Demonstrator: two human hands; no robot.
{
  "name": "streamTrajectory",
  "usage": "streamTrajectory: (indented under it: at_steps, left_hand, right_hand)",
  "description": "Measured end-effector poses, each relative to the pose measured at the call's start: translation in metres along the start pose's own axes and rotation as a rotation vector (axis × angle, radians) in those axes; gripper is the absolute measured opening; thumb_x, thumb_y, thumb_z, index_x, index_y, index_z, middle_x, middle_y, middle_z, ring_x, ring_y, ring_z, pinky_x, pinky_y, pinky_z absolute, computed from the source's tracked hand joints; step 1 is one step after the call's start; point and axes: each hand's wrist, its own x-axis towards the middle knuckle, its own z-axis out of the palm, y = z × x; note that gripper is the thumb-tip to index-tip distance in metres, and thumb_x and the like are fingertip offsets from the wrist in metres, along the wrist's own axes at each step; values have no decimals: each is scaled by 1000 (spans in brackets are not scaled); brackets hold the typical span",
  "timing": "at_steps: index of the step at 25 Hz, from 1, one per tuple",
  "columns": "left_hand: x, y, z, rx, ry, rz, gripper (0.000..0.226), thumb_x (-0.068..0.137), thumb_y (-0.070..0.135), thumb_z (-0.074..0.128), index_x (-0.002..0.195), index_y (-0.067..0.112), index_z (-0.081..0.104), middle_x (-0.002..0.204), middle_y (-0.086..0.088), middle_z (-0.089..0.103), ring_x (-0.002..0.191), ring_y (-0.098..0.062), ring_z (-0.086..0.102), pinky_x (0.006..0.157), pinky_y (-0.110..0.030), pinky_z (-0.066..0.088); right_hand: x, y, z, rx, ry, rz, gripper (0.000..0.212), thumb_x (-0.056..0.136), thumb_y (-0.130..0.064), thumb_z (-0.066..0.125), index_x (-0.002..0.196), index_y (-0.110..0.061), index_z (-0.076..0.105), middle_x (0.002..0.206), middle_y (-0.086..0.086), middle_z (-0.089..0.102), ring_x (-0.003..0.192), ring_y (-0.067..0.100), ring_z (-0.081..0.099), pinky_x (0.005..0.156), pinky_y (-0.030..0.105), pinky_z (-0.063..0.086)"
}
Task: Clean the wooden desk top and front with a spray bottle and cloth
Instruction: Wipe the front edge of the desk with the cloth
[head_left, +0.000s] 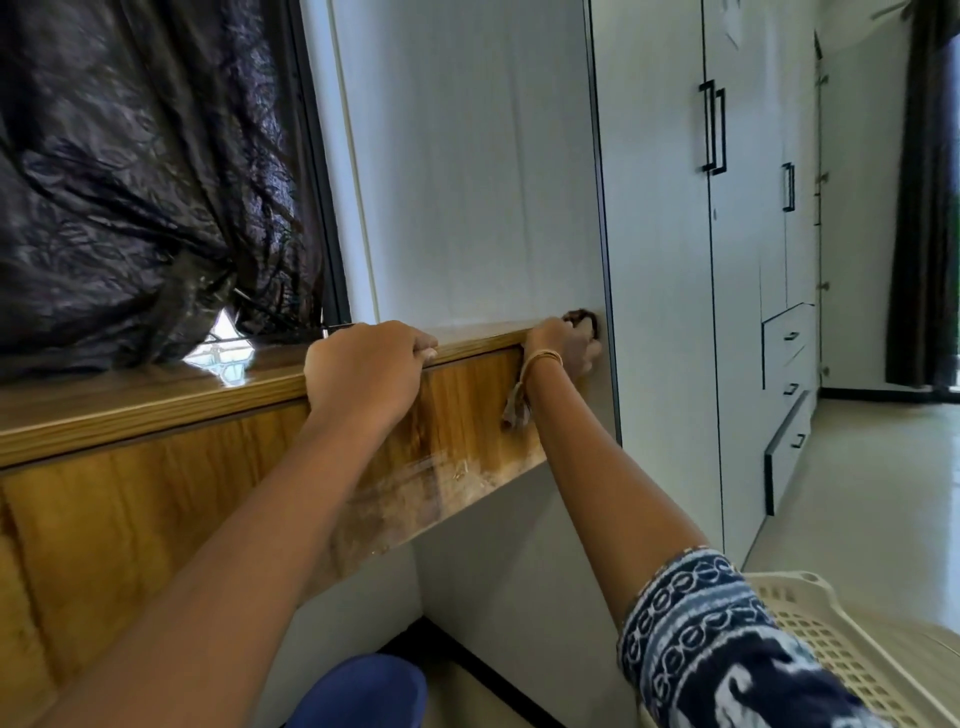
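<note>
The left hand (363, 364) was hooked over the front lip of the wooden desk (156, 410), fingers curled onto the top edge, gripping it like a brace and carrying nothing else. Over at the far end, the right hand (563, 345) was bunched around a dark cloth (581, 317), pressing it into the corner where the desk top met the white cabinet side (660, 312). A loose pale strip (514, 408) hung down below that wrist, in front of the wood panel; whether it was part of the cloth could not be told. A gold bangle (543, 357) sat on the wrist. The desk ran long from lower left to upper right, and the right hand had reached its right-hand stop, touching the cabinet, so any further wiping looked bound to travel back leftward along that axis, toward the bracing hand. The front panel (457, 415) lay directly below both hands, with pale streaks showing low on it near the bottom edge, perhaps wet spray or smears, and the right hand was the nearer one to that patch. No spray bottle was in view. A dark crumpled curtain (130, 182) hung over the desk top on the left, and a cream plastic basket (831, 634) sat at the lower right, beside the patterned sleeve (701, 634).
</note>
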Motion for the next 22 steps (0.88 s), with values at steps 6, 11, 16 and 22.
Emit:
streamTrajectory:
  at_steps: [6, 11, 16, 22]
  left_hand:
    - [-2, 1, -3, -11, 4, 16, 29, 103, 41, 41, 117, 46, 65, 107, 12, 72, 101, -18, 65, 61, -27, 37]
    - [-1, 2, -3, -1, 2, 6, 29, 102, 42, 40, 117, 48, 65, 105, 12, 72, 99, -18, 65, 63, -28, 42]
    - [-2, -2, -4, 35, -11, 51, 32, 104, 42, 36, 124, 47, 61, 114, 11, 70, 103, -18, 64, 64, -27, 39]
    - [-31, -44, -36, 124, -52, 282, 38, 102, 30, 40, 139, 35, 49, 130, 6, 64, 112, -22, 64, 81, -35, 50]
  right_hand:
    - [22, 55, -18, -50, -96, -453, 41, 102, -26, 41, 142, -22, 48, 137, 3, 49, 123, 21, 49, 101, 41, 44]
    - [16, 119, -36, -76, -40, -327, 41, 103, -21, 43, 143, -17, 47, 142, 5, 48, 131, 23, 44, 107, 37, 37]
    - [-34, 87, -34, -143, 16, -55, 44, 105, -28, 33, 148, -21, 38, 151, 6, 39, 137, 27, 39, 109, 44, 34]
    - [-169, 113, -54, -118, -529, -1156, 43, 98, -10, 47, 141, -14, 49, 155, 11, 37, 148, 23, 25, 120, 36, 23]
